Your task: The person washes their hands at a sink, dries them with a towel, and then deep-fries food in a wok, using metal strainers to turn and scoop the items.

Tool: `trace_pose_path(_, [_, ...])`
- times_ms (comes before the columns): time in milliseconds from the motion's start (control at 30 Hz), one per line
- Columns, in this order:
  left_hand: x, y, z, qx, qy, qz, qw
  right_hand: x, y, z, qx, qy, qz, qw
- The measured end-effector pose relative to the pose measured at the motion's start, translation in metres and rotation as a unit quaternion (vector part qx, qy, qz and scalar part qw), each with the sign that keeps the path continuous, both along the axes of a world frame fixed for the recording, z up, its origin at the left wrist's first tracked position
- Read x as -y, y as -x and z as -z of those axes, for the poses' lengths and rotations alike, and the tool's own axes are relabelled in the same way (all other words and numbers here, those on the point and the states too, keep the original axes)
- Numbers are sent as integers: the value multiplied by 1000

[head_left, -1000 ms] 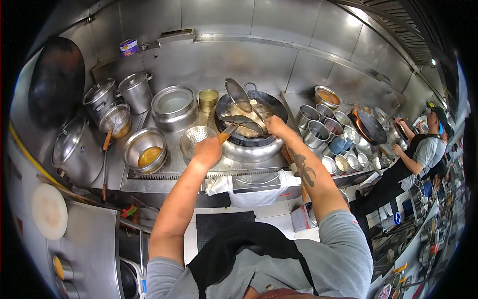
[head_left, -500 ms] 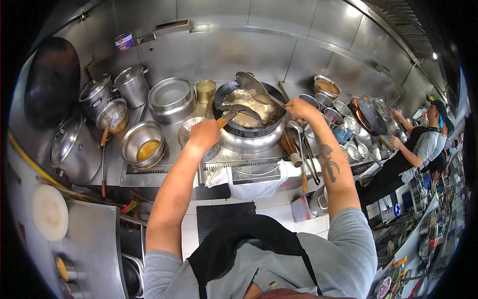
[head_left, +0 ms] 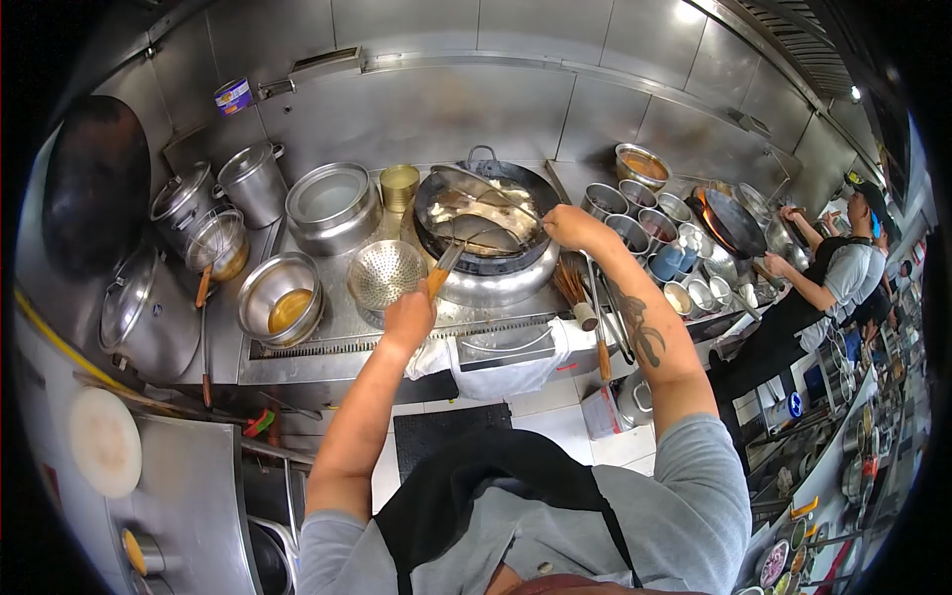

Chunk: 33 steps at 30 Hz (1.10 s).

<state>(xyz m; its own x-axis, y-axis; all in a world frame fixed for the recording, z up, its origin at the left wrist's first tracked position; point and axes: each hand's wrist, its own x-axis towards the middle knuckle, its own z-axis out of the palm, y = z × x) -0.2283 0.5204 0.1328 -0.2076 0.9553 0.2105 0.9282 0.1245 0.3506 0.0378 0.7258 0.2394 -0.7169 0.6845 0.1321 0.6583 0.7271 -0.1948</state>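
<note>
A black wok point(head_left: 543, 188) sits on a round metal burner ring, with pale pieces of food point(head_left: 496, 206) in bubbling liquid. My left hand point(head_left: 410, 319) is closed round the wooden handle of a dark, broad-bowled ladle point(head_left: 486, 234), whose bowl lies low over the near side of the wok. At the wok's right rim, my right hand point(head_left: 578, 228) grips the handle of a mesh strainer point(head_left: 476, 179). The strainer is tilted nearly edge-on above the food. Just left of the wok stands a perforated metal colander point(head_left: 382, 275), close to my left hand.
Metal pots point(head_left: 335, 196) and a bowl of yellowish liquid point(head_left: 282, 297) stand to the left. Several seasoning containers point(head_left: 629, 232) line the right side. A bamboo brush point(head_left: 575, 288) and long tools hang at the front edge. Another person point(head_left: 843, 268) works at the far right.
The strainer has tipped from face-up to nearly edge-on and come lower over the wok. My left hand has moved down and nearer me, uncovering the colander; the ladle bowl has turned.
</note>
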Motion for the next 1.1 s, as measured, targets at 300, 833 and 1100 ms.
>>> trace_pose_path(300, [5,5,27,5,-5,-15,1000,-27,62,36,90,37,105,990])
trace_pose_path(833, [-3,-11,70,16,-21,10,1000,-18,59,0,137,-9,94,986])
trace_pose_path(1100, [-3,-26,43,92,-36,39,994,-12,39,-2,60,-7,165,985])
